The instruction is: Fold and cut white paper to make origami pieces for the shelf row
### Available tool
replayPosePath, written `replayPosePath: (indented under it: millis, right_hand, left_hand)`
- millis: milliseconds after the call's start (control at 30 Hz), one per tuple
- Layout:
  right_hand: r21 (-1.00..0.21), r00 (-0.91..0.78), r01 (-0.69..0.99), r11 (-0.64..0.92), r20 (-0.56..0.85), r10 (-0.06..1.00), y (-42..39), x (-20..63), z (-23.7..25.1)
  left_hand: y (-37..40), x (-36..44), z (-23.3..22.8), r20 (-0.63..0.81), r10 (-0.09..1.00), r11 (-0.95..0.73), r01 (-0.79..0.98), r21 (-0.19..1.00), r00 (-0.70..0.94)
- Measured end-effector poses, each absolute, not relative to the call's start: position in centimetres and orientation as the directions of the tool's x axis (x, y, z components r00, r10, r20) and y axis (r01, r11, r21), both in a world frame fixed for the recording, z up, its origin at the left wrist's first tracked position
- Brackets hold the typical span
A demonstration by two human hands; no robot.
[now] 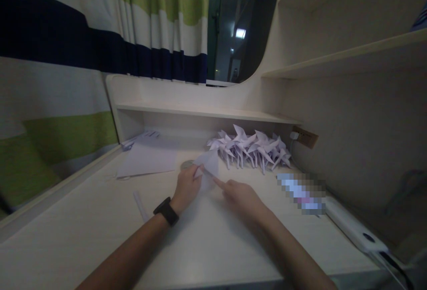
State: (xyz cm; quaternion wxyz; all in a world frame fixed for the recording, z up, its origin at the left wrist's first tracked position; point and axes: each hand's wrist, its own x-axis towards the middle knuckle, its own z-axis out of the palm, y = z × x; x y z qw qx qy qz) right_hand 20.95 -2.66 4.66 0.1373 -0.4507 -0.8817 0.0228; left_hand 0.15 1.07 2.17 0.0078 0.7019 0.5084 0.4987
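My left hand (188,187), with a dark band on its wrist, pinches a folded piece of white paper (210,162) above the desk. The paper stands tilted, its point turned upward, and its lower part lies partly behind my fingers. From the right, my right hand (242,196) reaches toward it with the index finger stretched out, the fingertip at the paper's lower right edge. Its other fingers are bent and slightly blurred, and no grip on the paper shows. Just behind my left hand a round greyish object (187,164) lies on the desk, partly covered.
Several white paper pinwheels (250,147) are heaped at the back. White sheets (148,156) lie back left, and a narrow paper strip (140,205) lies left of my wrist. On the right are a pixelated object (302,194) and a white power strip (353,225). A low shelf (200,111) overhangs the back.
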Motion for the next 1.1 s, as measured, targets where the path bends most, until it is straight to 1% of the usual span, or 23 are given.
replayPosePath:
  millis: [33, 67, 100, 133, 200, 233, 300, 367, 433, 467, 533, 600, 667, 700, 767, 833, 867, 900, 933, 967, 1000, 1067, 1100]
  right_hand:
    - [-0.138, -0.548, 0.802, 0.580, 0.215, 0.808, -2.7, 21.0, 4.7]
    - [-0.153, -0.547, 0.798, 0.582, 0.220, 0.808, -2.7, 21.0, 4.6]
    - [-0.206, -0.554, 0.775, 0.597, 0.234, 0.799, -2.7, 21.0, 4.5]
    - [-0.293, -0.561, 0.732, 0.616, 0.253, 0.788, -2.7, 20.9, 4.4]
    - [-0.546, -0.551, 0.586, 0.599, 0.273, 0.788, -2.8, 20.5, 4.2]
    - [-0.689, -0.539, 0.482, 0.541, 0.254, 0.803, -2.9, 20.2, 4.1]
    - [-0.914, -0.523, 0.240, 0.326, 0.161, 0.837, -3.2, 19.6, 4.2]
    - [-0.994, -0.535, 0.017, 0.109, 0.083, 0.841, -3.6, 19.0, 4.3]
    - [-0.994, -0.532, -0.110, -0.008, 0.053, 0.845, -3.8, 18.6, 4.4]
    - [-0.991, -0.523, -0.131, -0.030, 0.043, 0.851, -3.7, 18.5, 4.4]
    - [-0.995, -0.510, -0.101, -0.013, 0.041, 0.859, -3.5, 18.6, 4.3]
    - [-0.994, -0.499, 0.009, 0.110, 0.091, 0.862, -3.2, 18.9, 4.2]
    - [-0.925, -0.495, 0.194, 0.327, 0.195, 0.847, -3.0, 19.4, 4.2]
    - [-0.842, -0.501, 0.315, 0.438, 0.244, 0.830, -3.0, 19.6, 4.3]
    - [-0.578, -0.530, 0.580, 0.574, 0.268, 0.805, -3.1, 20.0, 4.7]
    - [-0.279, -0.530, 0.774, 0.569, 0.206, 0.822, -3.4, 20.4, 5.2]
    - [-0.170, -0.519, 0.821, 0.545, 0.175, 0.837, -3.5, 20.6, 5.3]
    - [-0.109, -0.509, 0.843, 0.527, 0.156, 0.847, -3.7, 20.8, 5.5]
    - [-0.103, -0.506, 0.846, 0.523, 0.153, 0.849, -3.8, 20.9, 5.5]
    - [-0.147, -0.515, 0.831, 0.536, 0.162, 0.842, -3.9, 21.0, 5.5]
    - [-0.242, -0.525, 0.798, 0.552, 0.173, 0.833, -3.9, 21.2, 5.4]
    - [-0.531, -0.532, 0.655, 0.537, 0.180, 0.827, -4.1, 21.3, 5.1]
    - [-0.686, -0.526, 0.544, 0.484, 0.170, 0.833, -4.3, 21.3, 4.9]
  left_hand:
    - [1.1, 0.1, 2.1, 0.697, 0.717, -0.493, 0.711, 0.501, 0.006]
    - [1.1, 0.1, 2.0, 0.702, 0.712, -0.499, 0.715, 0.490, 0.016]
    - [1.1, 0.2, 2.0, 0.706, 0.708, -0.501, 0.717, 0.486, 0.015]
    - [0.9, 0.3, 2.1, 0.710, 0.704, -0.499, 0.716, 0.488, 0.005]
    - [0.6, 0.5, 2.3, 0.716, 0.698, -0.496, 0.705, 0.507, -0.024]
    - [0.4, 0.5, 2.5, 0.717, 0.696, -0.499, 0.696, 0.516, -0.033]
    - [0.0, 0.7, 2.8, 0.724, 0.688, -0.515, 0.677, 0.525, -0.039]
    - [-0.2, 0.7, 2.9, 0.729, 0.684, -0.531, 0.665, 0.525, -0.030]
    - [-0.2, 0.7, 2.9, 0.733, 0.680, -0.539, 0.663, 0.519, -0.021]
    - [-0.1, 0.7, 2.8, 0.737, 0.675, -0.543, 0.664, 0.513, -0.017]
    - [0.0, 0.6, 2.8, 0.750, 0.661, -0.553, 0.668, 0.498, -0.012]
    - [0.1, 0.6, 2.8, 0.761, 0.649, -0.558, 0.673, 0.485, -0.010]
    - [0.3, 0.6, 2.8, 0.760, 0.649, -0.552, 0.680, 0.483, -0.012]
    - [0.4, 0.5, 2.7, 0.758, 0.652, -0.547, 0.685, 0.481, -0.012]
    - [0.6, 0.4, 2.6, 0.753, 0.658, -0.544, 0.695, 0.470, 0.006]
    - [0.9, 0.2, 2.3, 0.742, 0.669, -0.548, 0.706, 0.449, 0.048]
    - [1.0, 0.1, 2.2, 0.733, 0.677, -0.550, 0.708, 0.443, 0.067]
    - [1.1, 0.1, 2.0, 0.724, 0.685, -0.549, 0.708, 0.443, 0.078]
    - [1.1, 0.1, 1.9, 0.717, 0.692, -0.548, 0.707, 0.447, 0.084]
    - [1.2, 0.1, 1.8, 0.712, 0.697, -0.549, 0.703, 0.452, 0.087]
    - [1.1, 0.1, 1.8, 0.710, 0.698, -0.552, 0.698, 0.456, 0.089]
    - [1.0, 0.3, 1.8, 0.714, 0.692, -0.574, 0.678, 0.458, 0.103]
    - [0.9, 0.4, 1.9, 0.718, 0.687, -0.588, 0.664, 0.462, 0.109]
